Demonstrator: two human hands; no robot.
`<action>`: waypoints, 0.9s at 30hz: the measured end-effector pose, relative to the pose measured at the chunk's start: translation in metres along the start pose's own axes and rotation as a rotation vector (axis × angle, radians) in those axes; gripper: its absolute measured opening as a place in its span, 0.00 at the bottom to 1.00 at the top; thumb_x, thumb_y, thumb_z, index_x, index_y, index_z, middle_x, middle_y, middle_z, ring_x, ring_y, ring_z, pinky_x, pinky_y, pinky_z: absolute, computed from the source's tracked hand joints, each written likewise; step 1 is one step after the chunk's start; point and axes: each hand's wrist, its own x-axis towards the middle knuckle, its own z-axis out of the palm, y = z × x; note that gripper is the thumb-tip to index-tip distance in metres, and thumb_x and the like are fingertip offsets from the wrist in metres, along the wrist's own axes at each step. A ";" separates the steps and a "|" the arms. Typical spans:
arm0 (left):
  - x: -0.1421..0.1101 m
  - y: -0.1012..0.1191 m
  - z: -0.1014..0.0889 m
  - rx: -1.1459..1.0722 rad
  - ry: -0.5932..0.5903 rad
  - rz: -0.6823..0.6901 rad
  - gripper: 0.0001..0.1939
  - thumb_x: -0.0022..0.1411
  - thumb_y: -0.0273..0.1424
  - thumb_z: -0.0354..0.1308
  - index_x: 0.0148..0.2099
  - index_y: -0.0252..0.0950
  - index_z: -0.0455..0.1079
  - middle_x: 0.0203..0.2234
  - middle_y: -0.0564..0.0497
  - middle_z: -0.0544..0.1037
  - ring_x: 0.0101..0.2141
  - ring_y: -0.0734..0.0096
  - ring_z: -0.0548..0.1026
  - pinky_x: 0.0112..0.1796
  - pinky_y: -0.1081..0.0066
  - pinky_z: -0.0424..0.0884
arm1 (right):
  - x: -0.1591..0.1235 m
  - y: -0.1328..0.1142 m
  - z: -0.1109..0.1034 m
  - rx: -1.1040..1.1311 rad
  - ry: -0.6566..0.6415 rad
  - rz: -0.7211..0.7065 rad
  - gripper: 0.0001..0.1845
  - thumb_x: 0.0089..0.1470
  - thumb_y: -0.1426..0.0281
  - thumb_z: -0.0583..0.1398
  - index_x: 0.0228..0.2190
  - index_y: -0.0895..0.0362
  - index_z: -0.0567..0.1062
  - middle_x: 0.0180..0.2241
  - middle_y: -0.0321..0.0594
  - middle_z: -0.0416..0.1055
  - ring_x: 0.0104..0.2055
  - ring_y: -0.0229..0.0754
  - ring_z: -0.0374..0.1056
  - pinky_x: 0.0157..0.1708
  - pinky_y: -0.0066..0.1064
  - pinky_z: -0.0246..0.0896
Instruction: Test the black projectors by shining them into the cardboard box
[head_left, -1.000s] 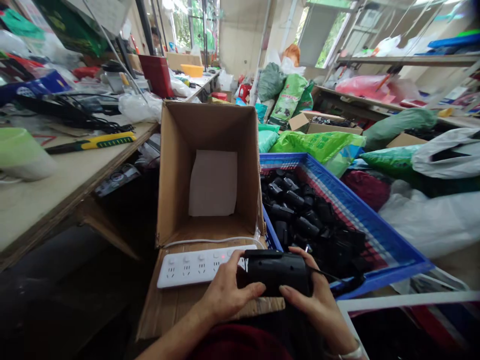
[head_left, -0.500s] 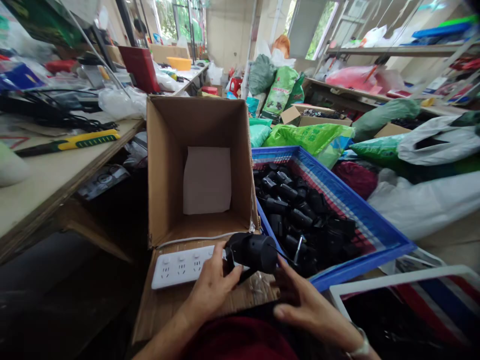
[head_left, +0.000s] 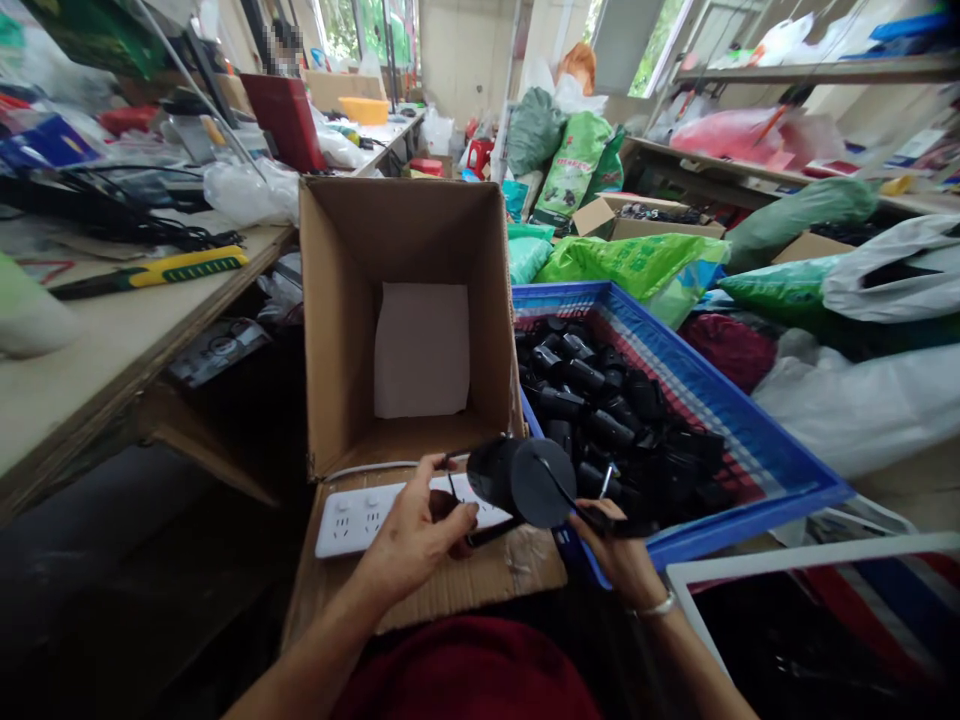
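A black cylindrical device [head_left: 541, 484] with a round flat end hangs over the cardboard, its end turned partly towards me. My left hand [head_left: 409, 535] grips it from the left by a thin dark bracket, thumb and fingers pinched. From the device a black cable [head_left: 559, 487] runs across its round end to my right hand [head_left: 619, 555], whose fingers are closed around the cable and a dark part at its end; the exact shape of that part is hidden. Beneath the device lies a white power strip [head_left: 349, 522] with several sockets, partly covered by my left hand.
An open cardboard box [head_left: 341, 330] with a pale sheet at its bottom stands ahead. To its right, a blue crate [head_left: 757, 420] holds many similar black devices. A wooden table [head_left: 150, 300] bears a yellow-handled tool [head_left: 191, 265]. A white-rimmed container [head_left: 697, 590] sits at lower right.
My right hand has gone from spread fingers to closed on the cable and its dark end. The device has turned, showing more of its round end. The view has shifted slightly.
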 end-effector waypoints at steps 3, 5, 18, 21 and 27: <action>0.002 0.005 -0.019 -0.061 0.108 0.008 0.24 0.54 0.35 0.60 0.49 0.36 0.54 0.21 0.55 0.75 0.17 0.74 0.73 0.21 0.75 0.69 | 0.013 -0.015 -0.004 0.057 -0.023 0.007 0.15 0.52 0.58 0.58 0.36 0.56 0.73 0.31 0.42 0.74 0.32 0.46 0.71 0.32 0.36 0.67; 0.003 0.007 -0.028 -0.126 0.153 0.026 0.25 0.53 0.36 0.61 0.49 0.36 0.53 0.21 0.54 0.76 0.17 0.73 0.74 0.21 0.74 0.71 | 0.022 -0.030 0.001 0.093 -0.082 -0.021 0.15 0.54 0.59 0.58 0.38 0.57 0.72 0.30 0.41 0.73 0.29 0.42 0.69 0.29 0.32 0.66; -0.001 -0.005 -0.052 -0.287 0.234 0.064 0.26 0.51 0.35 0.64 0.47 0.36 0.54 0.20 0.54 0.77 0.16 0.72 0.75 0.20 0.74 0.72 | 0.057 -0.066 0.061 0.127 -0.401 -0.212 0.09 0.53 0.66 0.58 0.35 0.57 0.72 0.31 0.41 0.74 0.32 0.42 0.69 0.34 0.34 0.66; 0.001 -0.012 -0.055 -0.301 0.239 0.075 0.26 0.51 0.35 0.64 0.47 0.35 0.55 0.21 0.53 0.78 0.17 0.71 0.75 0.21 0.73 0.73 | 0.061 -0.062 0.063 0.093 -0.448 -0.238 0.08 0.53 0.67 0.58 0.34 0.57 0.73 0.31 0.41 0.74 0.34 0.43 0.70 0.36 0.37 0.67; 0.007 -0.021 -0.059 -0.376 0.225 0.128 0.25 0.52 0.33 0.65 0.47 0.36 0.55 0.24 0.52 0.78 0.23 0.69 0.77 0.24 0.70 0.75 | 0.055 -0.055 0.068 0.034 -0.442 -0.273 0.07 0.52 0.70 0.58 0.34 0.55 0.76 0.34 0.43 0.75 0.39 0.49 0.71 0.43 0.44 0.65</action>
